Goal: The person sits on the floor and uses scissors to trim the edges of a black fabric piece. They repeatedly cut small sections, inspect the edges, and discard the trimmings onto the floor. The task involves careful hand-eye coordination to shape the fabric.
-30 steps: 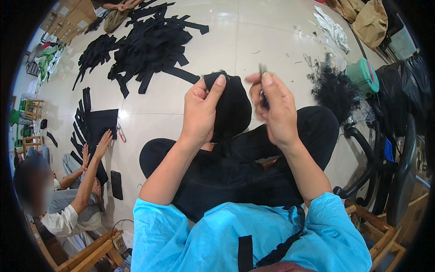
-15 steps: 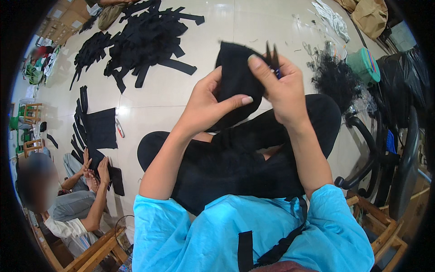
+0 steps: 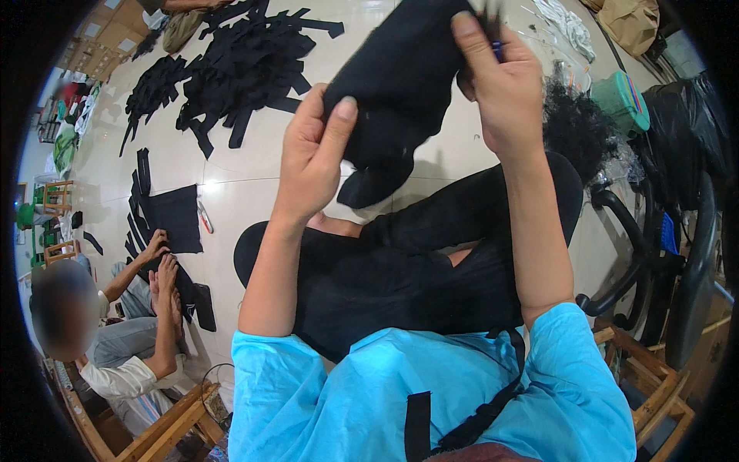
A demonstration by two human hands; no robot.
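Note:
A piece of black cloth (image 3: 400, 85) is stretched between my two hands, its lower end hanging loose above my crossed legs. My left hand (image 3: 315, 154) pinches its left edge, thumb on top. With thumb and fingers my right hand (image 3: 504, 92) grips the upper right part of the cloth. Small dark scissors (image 3: 493, 27) are also tucked in the right hand, their blades blurred and pointing away from me.
Heaps of black cloth strips (image 3: 246, 77) lie far left on the tiled floor. At left a co-worker's hands (image 3: 163, 266) handle black cloth beside a flat black panel (image 3: 175, 219). Tangled black threads (image 3: 573, 127), a green tub (image 3: 620, 104) and a black chair base (image 3: 623, 254) are at right.
Both hands have moved up and farther apart, and the cloth is now spread wider between them. The co-worker's hands have shifted on their cloth.

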